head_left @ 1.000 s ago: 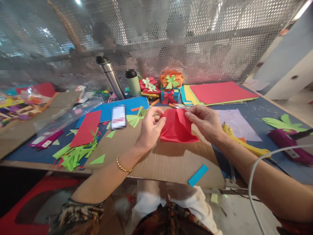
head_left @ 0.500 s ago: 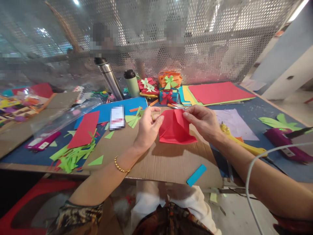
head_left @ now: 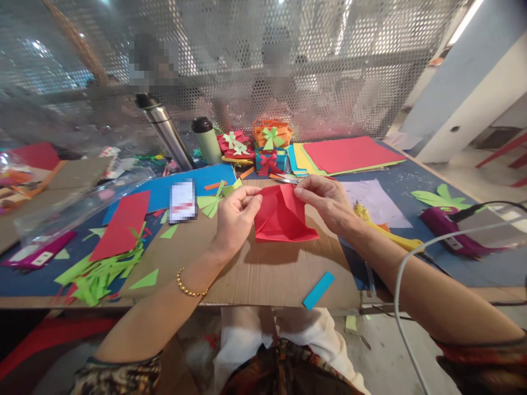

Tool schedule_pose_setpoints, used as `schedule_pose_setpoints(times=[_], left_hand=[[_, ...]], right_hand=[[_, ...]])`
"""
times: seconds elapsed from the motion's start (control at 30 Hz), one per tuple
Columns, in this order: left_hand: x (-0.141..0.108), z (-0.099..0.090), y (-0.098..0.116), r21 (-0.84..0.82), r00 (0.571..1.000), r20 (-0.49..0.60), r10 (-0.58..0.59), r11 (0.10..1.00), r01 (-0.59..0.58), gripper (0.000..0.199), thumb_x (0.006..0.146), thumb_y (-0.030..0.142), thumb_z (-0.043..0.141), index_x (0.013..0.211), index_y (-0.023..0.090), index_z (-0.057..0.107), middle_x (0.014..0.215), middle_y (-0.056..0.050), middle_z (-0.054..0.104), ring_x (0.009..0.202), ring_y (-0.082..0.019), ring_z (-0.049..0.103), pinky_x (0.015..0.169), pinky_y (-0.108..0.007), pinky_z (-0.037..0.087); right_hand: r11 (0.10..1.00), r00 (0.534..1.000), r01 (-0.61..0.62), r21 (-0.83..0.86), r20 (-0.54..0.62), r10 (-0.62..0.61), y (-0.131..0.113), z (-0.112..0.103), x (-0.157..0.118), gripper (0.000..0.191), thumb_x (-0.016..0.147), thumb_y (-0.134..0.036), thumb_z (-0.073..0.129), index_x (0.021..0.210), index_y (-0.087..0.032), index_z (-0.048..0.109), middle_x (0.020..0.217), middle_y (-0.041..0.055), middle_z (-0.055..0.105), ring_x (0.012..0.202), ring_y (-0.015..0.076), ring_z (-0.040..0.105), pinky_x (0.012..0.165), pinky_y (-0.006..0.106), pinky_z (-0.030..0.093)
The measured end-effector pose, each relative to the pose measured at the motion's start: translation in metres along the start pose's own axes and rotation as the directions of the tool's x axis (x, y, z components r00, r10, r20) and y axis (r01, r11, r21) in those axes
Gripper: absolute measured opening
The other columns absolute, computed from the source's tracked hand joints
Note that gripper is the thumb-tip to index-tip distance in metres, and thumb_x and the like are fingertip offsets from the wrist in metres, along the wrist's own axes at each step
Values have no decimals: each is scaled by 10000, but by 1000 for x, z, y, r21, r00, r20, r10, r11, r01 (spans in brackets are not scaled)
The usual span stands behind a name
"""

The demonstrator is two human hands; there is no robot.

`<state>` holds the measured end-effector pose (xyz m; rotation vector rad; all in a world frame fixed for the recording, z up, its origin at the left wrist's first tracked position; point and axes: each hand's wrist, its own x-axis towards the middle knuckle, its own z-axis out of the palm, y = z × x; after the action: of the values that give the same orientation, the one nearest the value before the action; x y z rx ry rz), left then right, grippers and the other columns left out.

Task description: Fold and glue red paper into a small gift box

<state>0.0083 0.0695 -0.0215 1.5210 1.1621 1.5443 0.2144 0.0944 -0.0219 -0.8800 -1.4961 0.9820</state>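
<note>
A folded red paper piece [head_left: 280, 216], creased and shaped like a small pouch, is held up over a sheet of brown cardboard [head_left: 272, 280]. My left hand [head_left: 236, 216] pinches its upper left edge between thumb and fingers. At the upper right edge, my right hand [head_left: 321, 197] grips the paper the same way. A short blue paper strip [head_left: 318, 291] lies on the cardboard below the right hand. Scissors [head_left: 286, 179] rest just beyond the red paper, partly hidden by it.
Right of my right hand lies a yellow glue gun [head_left: 382, 230]. Red sheets [head_left: 354, 153] are stacked behind. Finished paper boxes with bows [head_left: 269, 156], a green bottle [head_left: 207, 141] and a steel flask [head_left: 167, 131] stand at the back. Green scraps [head_left: 99, 274] heap at left.
The view has shifted slightly, so the whole table appears further left. My left fingers have closed in on the red paper's edge; the right hand keeps its pinch.
</note>
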Motion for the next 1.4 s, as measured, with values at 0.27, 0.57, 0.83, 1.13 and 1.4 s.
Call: schedule_pose_setpoints(times=[0.27, 0.57, 0.83, 1.13, 1.4], left_hand=[[2, 0, -2, 7, 1000, 17, -2, 1000, 2, 184, 748, 327, 752, 846, 172, 741, 591, 31, 604, 526, -83, 456, 506, -202, 384], [-1, 1, -1, 22, 999, 44, -9, 1000, 8, 206, 744, 328, 751, 865, 162, 758, 611, 23, 601, 554, -89, 482, 527, -209, 391], [0, 0, 0, -6, 999, 23, -37, 999, 37, 199, 735, 330, 768, 854, 171, 764, 608, 21, 614, 547, -89, 484, 518, -204, 402], [1, -1, -1, 5, 999, 13, -31, 1000, 31, 196, 735, 323, 766, 854, 167, 767, 605, 30, 598, 545, -82, 465, 527, -205, 385], [-1, 2, 1, -30, 997, 8, -75, 997, 76, 194, 708, 321, 771, 830, 169, 773, 579, 35, 574, 538, -85, 453, 510, -209, 376]], right_hand=[[999, 995, -39, 21, 90, 36, -5, 0, 0, 252, 741, -426, 785, 788, -200, 683, 731, 1, 652, 662, 140, 569, 655, 309, 463], [977, 996, 75, -201, 54, -65, -1, -4, 0, 339, 819, -501, 708, 675, -214, 599, 676, -2, 574, 662, 144, 490, 637, 310, 382], [952, 987, 139, -274, -35, -154, 1, 3, -3, 336, 885, -539, 659, 762, -229, 619, 734, 11, 611, 701, 161, 516, 672, 320, 399], [932, 992, 128, -340, 31, -125, 5, 0, -1, 457, 934, -582, 610, 666, -229, 498, 644, -17, 486, 632, 135, 428, 616, 310, 345], [849, 970, 232, -475, 54, -235, 3, 1, -3, 342, 936, -462, 585, 699, -248, 462, 629, -19, 489, 606, 143, 415, 612, 316, 337]])
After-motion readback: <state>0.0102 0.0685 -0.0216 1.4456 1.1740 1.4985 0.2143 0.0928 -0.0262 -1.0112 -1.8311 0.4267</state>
